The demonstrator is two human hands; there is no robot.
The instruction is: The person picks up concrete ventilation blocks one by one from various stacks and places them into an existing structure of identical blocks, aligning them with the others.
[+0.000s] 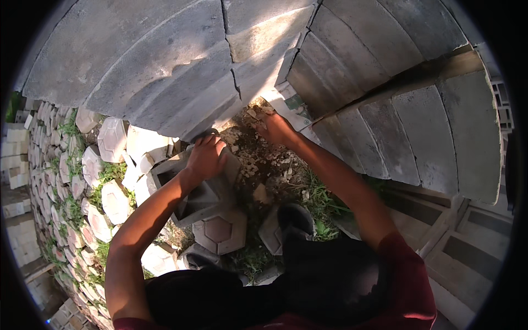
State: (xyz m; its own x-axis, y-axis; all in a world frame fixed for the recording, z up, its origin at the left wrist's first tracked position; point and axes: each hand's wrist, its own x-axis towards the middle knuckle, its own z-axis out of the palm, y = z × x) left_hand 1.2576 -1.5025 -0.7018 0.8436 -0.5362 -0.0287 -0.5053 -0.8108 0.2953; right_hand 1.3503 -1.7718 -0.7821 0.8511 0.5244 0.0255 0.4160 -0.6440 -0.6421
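Note:
My left hand (pixel 205 158) rests on a grey hollow concrete block (pixel 190 215), its fingers curled over the far rim and the thumb apart. The block is tilted on hexagonal pavers, with a dark cavity facing up. Ahead and to the right, my right hand (pixel 275 130) reaches down into loose rubble (pixel 256 151) of soil and pale chips, at the foot of stacked grey concrete blocks (pixel 214 82). Its fingers are bent among the chips; what lies in them is partly hidden.
Another stack of concrete blocks (pixel 407 126) rises close on the right. A hexagonal paver (pixel 221 232) lies before my feet. Many pavers (pixel 115 201) with grass between them spread to the left. Hollow blocks (pixel 467 247) stand at the lower right.

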